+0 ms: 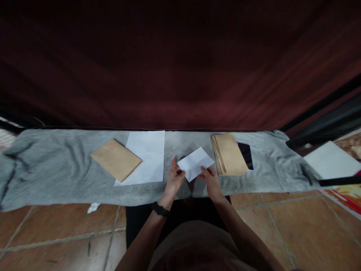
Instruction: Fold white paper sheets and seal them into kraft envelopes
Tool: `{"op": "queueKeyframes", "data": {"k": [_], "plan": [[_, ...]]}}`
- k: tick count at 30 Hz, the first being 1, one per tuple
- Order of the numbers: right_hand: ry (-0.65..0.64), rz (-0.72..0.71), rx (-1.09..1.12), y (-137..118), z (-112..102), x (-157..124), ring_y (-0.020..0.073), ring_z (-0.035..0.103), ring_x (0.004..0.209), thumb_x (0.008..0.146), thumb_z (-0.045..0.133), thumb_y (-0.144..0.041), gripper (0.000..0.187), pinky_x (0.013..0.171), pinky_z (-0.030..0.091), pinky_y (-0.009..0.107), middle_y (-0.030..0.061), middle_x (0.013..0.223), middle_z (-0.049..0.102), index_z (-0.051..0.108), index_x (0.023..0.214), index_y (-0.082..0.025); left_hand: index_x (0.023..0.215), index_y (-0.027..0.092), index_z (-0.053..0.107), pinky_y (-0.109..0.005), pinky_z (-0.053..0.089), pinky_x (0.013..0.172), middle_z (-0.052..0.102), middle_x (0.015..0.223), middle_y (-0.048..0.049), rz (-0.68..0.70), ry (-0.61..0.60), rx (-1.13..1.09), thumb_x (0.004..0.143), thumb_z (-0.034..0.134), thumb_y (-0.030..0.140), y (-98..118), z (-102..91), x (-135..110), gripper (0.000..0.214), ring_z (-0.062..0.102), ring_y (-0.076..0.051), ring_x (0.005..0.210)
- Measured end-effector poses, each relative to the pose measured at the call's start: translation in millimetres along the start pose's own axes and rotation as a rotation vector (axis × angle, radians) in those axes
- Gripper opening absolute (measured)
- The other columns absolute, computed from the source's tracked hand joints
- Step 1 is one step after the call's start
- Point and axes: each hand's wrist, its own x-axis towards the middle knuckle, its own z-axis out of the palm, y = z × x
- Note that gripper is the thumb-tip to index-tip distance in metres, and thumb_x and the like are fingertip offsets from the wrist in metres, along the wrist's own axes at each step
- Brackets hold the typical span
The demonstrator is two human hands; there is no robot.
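The person's top is closest, down low, with an arm on each side and a black band on the left wrist. Both hands hold one small white paper. The left hand pinches its left side, and the right hand pinches its lower right side. The paper is tilted and has crease lines. It is over the middle part of the surface, a bit nearer the front edge; I cannot tell if it touches the gray cloth there. Just right of it is a pile of brown envelopes, a little spread out. A dark phone lies just beside the pile, on its right. On the left half, big white sheets reach the back edge, and a brown envelope lies slanted, partly on top of them. A dark red curtain hangs behind the back edge. A white scrap is on the tile floor, past the front edge.
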Motion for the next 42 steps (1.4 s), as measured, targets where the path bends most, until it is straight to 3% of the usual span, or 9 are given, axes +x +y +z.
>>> {"op": "queueKeyframes", "data": {"k": [5,10,14,18,22,27,34,42], "plan": [[0.107,0.062,0.069,-2.5,-12.7,12.8,0.0147,0.065,0.058,0.051,0.093,-0.048,0.048,0.056,0.059,0.029,-0.0027,0.071,0.071,0.067,0.081,-0.021,0.155,0.013,0.039,-0.029,0.052,0.072,0.06,0.066,0.0078,0.085,0.001,0.223,0.07,0.065,0.007,2.3,-13.0,16.3,0.089,0.061,-0.015,0.064],[0.043,0.137,0.01,-0.9,-17.7,16.6,0.0163,0.066,0.052,0.045,0.095,-0.047,0.054,0.05,0.059,0.029,-0.0022,0.065,0.07,0.065,0.081,-0.02,0.153,0.017,0.045,-0.031,0.054,0.078,0.066,0.079,0.002,0.224,0.062,0.445,0.077,0.061,0.007,9.7,-19.6,24.5,0.078,0.062,-0.016,0.07],[-0.005,0.17,-0.047,4.4,-19.2,16.5,0.0193,0.069,0.051,0.044,0.095,-0.047,0.052,0.047,0.06,0.031,-0.0005,0.062,0.072,0.062,0.075,-0.022,0.149,0.02,0.051,-0.04,0.054,0.099,0.07,0.117,-0.0096,0.381,0.051,0.659,0.086,0.056,0.012,8.2,-19.7,22.0,0.063,0.069,-0.023,0.102],[-0.014,0.186,-0.055,7.4,-19.7,17.1,0.0202,0.069,0.05,0.047,0.093,-0.049,0.05,0.047,0.06,0.031,0.0015,0.062,0.074,0.061,0.075,-0.022,0.149,0.018,0.05,-0.048,0.039,0.12,0.051,0.154,-0.0156,0.588,-0.048,0.949,0.1,0.048,0.025,-2.1,-13.4,7.3,0.05,0.047,-0.03,0.144],[-0.03,0.197,-0.072,6.1,-21.8,17.5,0.0216,0.071,0.053,0.052,0.09,-0.051,0.048,0.05,0.06,0.032,0.0036,0.068,0.077,0.062,0.079,-0.022,0.156,0.019,0.041,-0.051,0.03,0.126,0.038,0.165,-0.0132,0.718,-0.247,1.192,0.104,0.043,0.033,-13.6,-1.8,-12.9,0.054,0.03,-0.028,0.155],[-0.068,0.205,-0.094,1.0,-29.9,17.9,0.0231,0.073,0.059,0.054,0.089,-0.049,0.048,0.056,0.062,0.036,0.0042,0.073,0.078,0.063,0.085,-0.022,0.157,0.014,0.039,-0.051,0.025,0.127,0.033,0.167,-0.0147,0.71,-0.28,1.354,0.105,0.044,0.042,-23.1,4.2,-26.4,0.059,0.026,-0.029,0.157],[-0.048,0.182,-0.121,1.1,-34.8,16.3,0.0206,0.071,0.056,0.057,0.088,-0.051,0.049,0.055,0.061,0.033,0.0039,0.071,0.077,0.06,0.086,-0.023,0.158,0.009,0.034,-0.049,0.023,0.128,0.029,0.167,-0.0188,0.7,-0.263,1.405,0.102,0.048,0.048,-26.3,-1.5,-29.3,0.069,0.024,-0.029,0.157],[-0.054,0.164,-0.295,3.2,-48.5,12.1,0.0177,0.066,0.049,0.068,0.08,-0.057,0.041,0.048,0.056,0.03,0.0021,0.068,0.074,0.062,0.083,-0.024,0.158,0.016,0.037,-0.052,0.025,0.127,0.031,0.167,-0.0184,0.704,-0.257,1.405,0.102,0.05,0.046,-26.7,-0.5,-31.1,0.065,0.025,-0.031,0.157]]}}
